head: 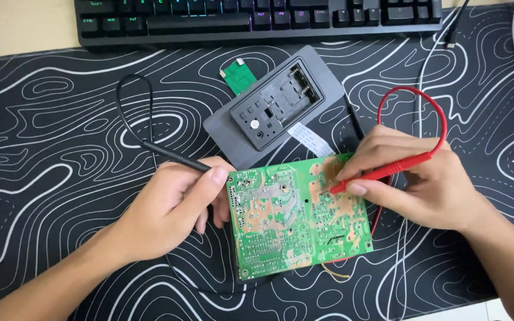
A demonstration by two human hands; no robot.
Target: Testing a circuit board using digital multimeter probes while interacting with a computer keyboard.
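A green circuit board (295, 217) lies solder side up on a black desk mat with white contour lines. My left hand (171, 205) grips a black test probe (176, 156) at the board's left edge; the probe tip is hidden behind my fingers. My right hand (414, 178) holds a red test probe (382, 172) like a pen, with its tip touching the board's upper right area. A black lead (132, 113) loops up behind my left hand. The red lead (414, 95) arcs over my right hand.
A grey device cover (275, 107) with a black recessed panel lies just behind the board. A small green board (236, 77) and a white ribbon cable (310, 138) stick out from under it. A black keyboard (257, 18) runs along the far edge. White cables (423, 65) trail at right.
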